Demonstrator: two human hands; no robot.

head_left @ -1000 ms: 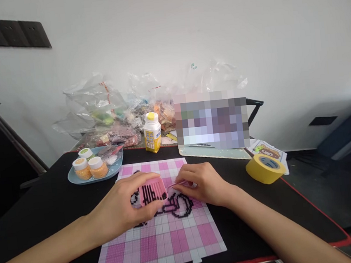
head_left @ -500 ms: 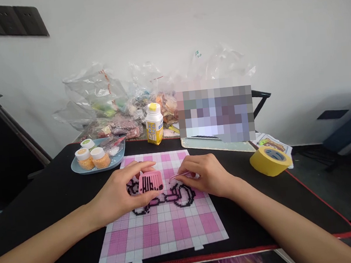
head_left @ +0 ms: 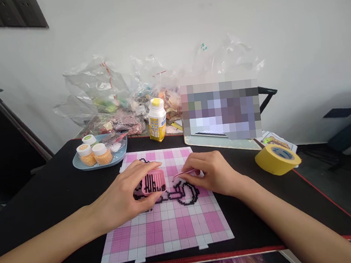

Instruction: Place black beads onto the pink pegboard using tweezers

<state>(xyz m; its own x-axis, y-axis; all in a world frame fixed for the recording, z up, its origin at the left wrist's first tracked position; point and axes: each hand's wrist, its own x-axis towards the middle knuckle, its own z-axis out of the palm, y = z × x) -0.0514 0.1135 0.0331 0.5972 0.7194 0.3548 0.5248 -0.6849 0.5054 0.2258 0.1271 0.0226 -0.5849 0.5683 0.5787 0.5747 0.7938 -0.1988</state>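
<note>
My left hand point(head_left: 128, 187) grips a small pink ridged tray point(head_left: 153, 179) by its sides, tilted toward me, with black beads lined up in its grooves. Pinched in my right hand point(head_left: 212, 173) is a pair of pink tweezers point(head_left: 182, 174), its tip pointing left and down just above the board; a small dark bead appears at the tip. Beneath both hands lies a pink-and-white checked pegboard point(head_left: 160, 234). Black beads form an outline point(head_left: 189, 194) on it, partly hidden behind my left hand and the tray.
A blue plate point(head_left: 117, 157) with small bead jars point(head_left: 102, 154) stands at the left. Behind the board are a white-and-yellow bottle point(head_left: 157, 121), plastic bags point(head_left: 96, 81) and a blurred-out screen point(head_left: 221, 110). Yellow tape point(head_left: 271, 161) lies at the right, near the black mat's red edge.
The whole view has shifted slightly, so most things sit a little farther right. Both hands keep their grips, and the tweezers' tip stays close above the board.
</note>
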